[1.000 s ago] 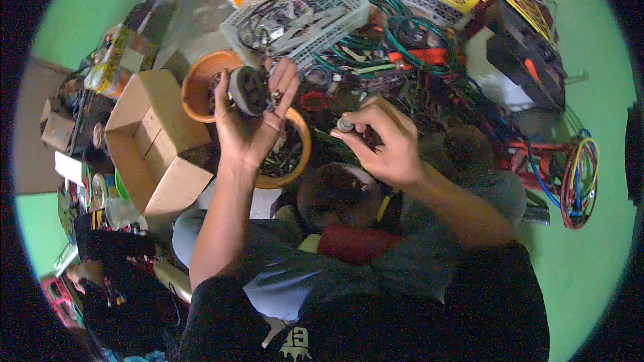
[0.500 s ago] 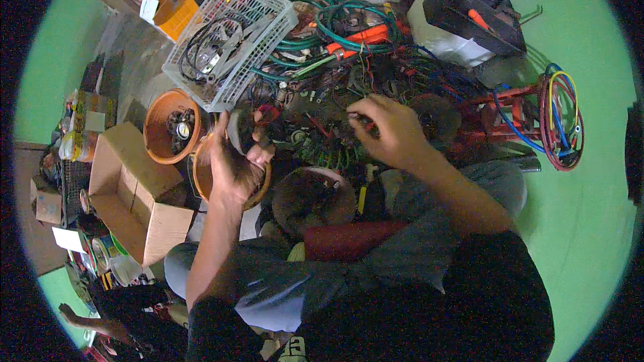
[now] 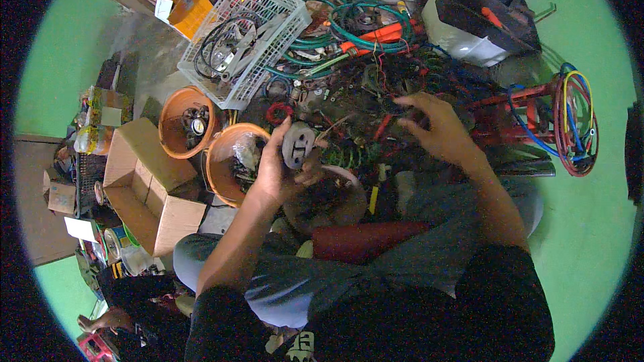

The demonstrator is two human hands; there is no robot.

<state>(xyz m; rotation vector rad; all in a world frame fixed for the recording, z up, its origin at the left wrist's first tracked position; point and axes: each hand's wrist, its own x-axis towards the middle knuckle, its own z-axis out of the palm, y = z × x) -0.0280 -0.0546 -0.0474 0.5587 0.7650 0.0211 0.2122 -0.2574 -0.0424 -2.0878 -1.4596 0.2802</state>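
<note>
My left hand is closed around a round grey metal part with slots in its face, held tilted above the near orange bucket. A red ring lies just beyond its fingertips. Over the dark pile of parts and wires, my right hand is curled, thumb and fingers bent toward each other. Something small and dark seems to be at those fingertips; its kind is too unclear to tell. A round, dusty container stands between my forearms, in front of my crossed legs.
A second orange bucket and an open cardboard box stand at left. Beyond lie a grey plastic crate and coiled green hoses. At right are a black toolbox and a red frame with looped hoses. Another person's hand shows lower left.
My left hand has moved right and turned the round metal part so its slotted face shows. My right hand has also shifted right. The whole view has swung slightly.
</note>
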